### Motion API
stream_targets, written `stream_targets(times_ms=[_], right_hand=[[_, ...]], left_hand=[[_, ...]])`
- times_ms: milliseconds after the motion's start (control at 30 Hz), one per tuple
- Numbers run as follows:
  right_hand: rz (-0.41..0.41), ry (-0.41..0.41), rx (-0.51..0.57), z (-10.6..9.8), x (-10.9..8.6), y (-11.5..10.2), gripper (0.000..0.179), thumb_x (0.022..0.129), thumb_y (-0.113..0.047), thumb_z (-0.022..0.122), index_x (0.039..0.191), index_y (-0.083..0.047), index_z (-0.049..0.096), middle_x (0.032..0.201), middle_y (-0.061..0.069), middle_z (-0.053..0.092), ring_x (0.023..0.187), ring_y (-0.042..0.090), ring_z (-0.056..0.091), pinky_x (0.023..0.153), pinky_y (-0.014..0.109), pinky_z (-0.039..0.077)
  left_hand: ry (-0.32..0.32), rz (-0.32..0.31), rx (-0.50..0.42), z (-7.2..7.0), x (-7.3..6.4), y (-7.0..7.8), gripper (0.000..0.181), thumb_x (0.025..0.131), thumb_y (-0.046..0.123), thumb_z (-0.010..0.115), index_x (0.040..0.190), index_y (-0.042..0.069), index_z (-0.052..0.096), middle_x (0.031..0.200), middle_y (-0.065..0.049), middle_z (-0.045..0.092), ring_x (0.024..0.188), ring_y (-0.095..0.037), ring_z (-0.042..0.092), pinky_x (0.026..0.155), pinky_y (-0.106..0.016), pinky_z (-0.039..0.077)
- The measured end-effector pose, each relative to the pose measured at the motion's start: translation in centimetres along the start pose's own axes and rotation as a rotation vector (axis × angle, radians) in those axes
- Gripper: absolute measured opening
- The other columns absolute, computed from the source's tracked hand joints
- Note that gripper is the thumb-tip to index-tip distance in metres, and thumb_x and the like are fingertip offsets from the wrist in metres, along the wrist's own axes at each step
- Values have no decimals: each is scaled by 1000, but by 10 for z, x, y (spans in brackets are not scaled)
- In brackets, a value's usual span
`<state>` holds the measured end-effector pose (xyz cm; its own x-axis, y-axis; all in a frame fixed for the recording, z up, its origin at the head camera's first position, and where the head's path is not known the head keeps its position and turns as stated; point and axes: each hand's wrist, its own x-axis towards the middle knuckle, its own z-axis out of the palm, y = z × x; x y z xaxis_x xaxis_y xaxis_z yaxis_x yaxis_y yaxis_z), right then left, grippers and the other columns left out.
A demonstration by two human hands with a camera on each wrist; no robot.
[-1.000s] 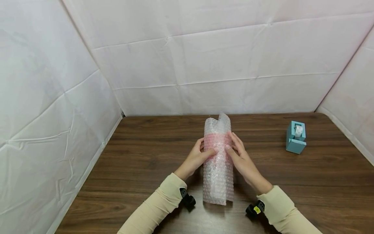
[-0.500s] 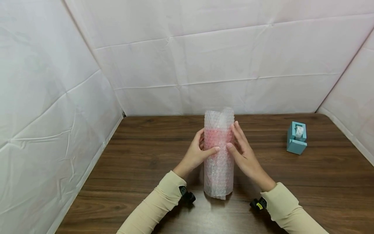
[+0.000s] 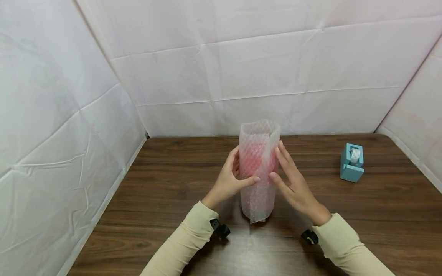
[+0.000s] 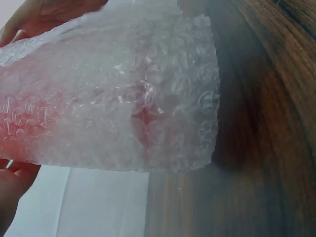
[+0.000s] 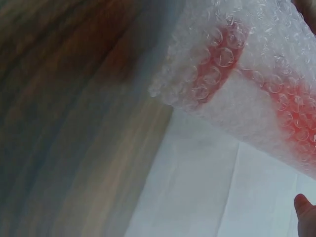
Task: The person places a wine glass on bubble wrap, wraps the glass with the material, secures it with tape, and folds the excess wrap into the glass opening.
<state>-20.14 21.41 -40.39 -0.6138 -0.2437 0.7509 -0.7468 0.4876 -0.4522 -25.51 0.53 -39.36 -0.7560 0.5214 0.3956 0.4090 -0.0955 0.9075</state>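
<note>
A roll of bubble wrap (image 3: 257, 199) with something red-pink inside is tilted up in front of me, its far end raised and showing an opening in the head view. Whether its lower end touches the table is hard to tell. My left hand (image 3: 226, 180) grips the roll's left side, thumb across the front and fingers behind it. On the right side, my right hand (image 3: 295, 184) touches the roll with fairly straight, spread fingers. In the left wrist view the bubble wrap (image 4: 108, 98) covers most of the picture. The right wrist view shows a red band (image 5: 222, 61) through the bubble wrap.
A teal tape dispenser (image 3: 352, 163) with a white roll of tape stands at the right of the dark wooden table (image 3: 165, 214). White fabric walls (image 3: 248, 69) enclose the table at the back and both sides.
The bubble-wrap roll has turned and tilted more upright, its lower end moving away from me. My right hand's fingers have straightened and spread, while my left hand keeps its grip.
</note>
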Motion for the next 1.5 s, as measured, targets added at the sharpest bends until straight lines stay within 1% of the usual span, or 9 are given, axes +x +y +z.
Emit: stream_targets(times_ms=[67, 200, 367, 467, 667, 867, 967, 1100, 1500], right_hand=[[-110, 34, -53, -1, 3, 0, 62, 101, -34, 44, 151, -3, 25, 161, 15, 14, 148, 23, 17, 119, 26, 17], [-300, 93, -148, -7, 12, -2, 59, 101, -33, 47, 151, -7, 28, 160, 12, 17, 147, 26, 21, 118, 31, 23], [-400, 81, -211, -12, 17, -4, 58, 101, -32, 48, 151, -10, 30, 160, 10, 21, 147, 27, 22, 118, 34, 23], [-433, 57, -249, -14, 17, -4, 57, 101, -33, 48, 151, -11, 31, 159, 9, 23, 147, 27, 23, 119, 39, 22], [-490, 21, -305, -16, 16, -3, 56, 100, -32, 49, 149, -9, 34, 157, 8, 29, 147, 24, 23, 118, 46, 20], [-520, -27, -326, -21, 16, -4, 48, 101, -31, 49, 141, -5, 47, 150, 10, 42, 144, 25, 31, 116, 47, 25], [-533, -47, -342, -24, 16, -6, 43, 101, -31, 49, 132, -3, 55, 145, 11, 49, 141, 26, 36, 115, 44, 29], [-539, -75, -344, -28, 17, -8, 40, 101, -31, 48, 125, -2, 61, 137, 11, 56, 137, 25, 41, 115, 36, 30], [-559, -159, -271, -36, 26, -16, 34, 100, -29, 51, 117, -6, 68, 117, 9, 68, 112, 29, 59, 110, 25, 34]], left_hand=[[-7, 44, -1, -1, -1, 1, 93, 78, 9, 79, 150, 26, 23, 141, -8, 44, 123, -21, 50, 98, -32, 47], [-30, 114, -6, -2, -3, 5, 93, 77, 10, 80, 150, 26, 24, 141, -9, 44, 122, -21, 51, 98, -31, 47], [-53, 187, -17, -2, -4, 6, 98, 73, -8, 77, 151, 17, 23, 143, -13, 41, 124, -25, 49, 100, -32, 46], [-61, 211, -9, -3, -4, 5, 101, 70, -14, 76, 151, 12, 22, 144, -16, 40, 124, -29, 49, 100, -33, 46], [-80, 240, 26, -4, -6, 2, 101, 69, -15, 77, 150, 8, 21, 143, -19, 40, 124, -29, 49, 100, -34, 47], [-90, 294, 41, -6, -9, 0, 97, 69, -17, 76, 148, 1, 22, 141, -25, 39, 122, -30, 49, 100, -34, 47], [-93, 306, 43, -7, -10, -1, 96, 69, -17, 75, 147, 0, 22, 140, -26, 39, 122, -31, 49, 99, -34, 48], [-96, 308, 52, -7, -11, -2, 95, 68, -18, 75, 146, -2, 23, 140, -26, 39, 121, -31, 50, 99, -34, 48], [-112, 309, 81, -8, -14, -6, 93, 70, -16, 75, 147, -2, 23, 137, -26, 41, 120, -26, 51, 97, -33, 50]])
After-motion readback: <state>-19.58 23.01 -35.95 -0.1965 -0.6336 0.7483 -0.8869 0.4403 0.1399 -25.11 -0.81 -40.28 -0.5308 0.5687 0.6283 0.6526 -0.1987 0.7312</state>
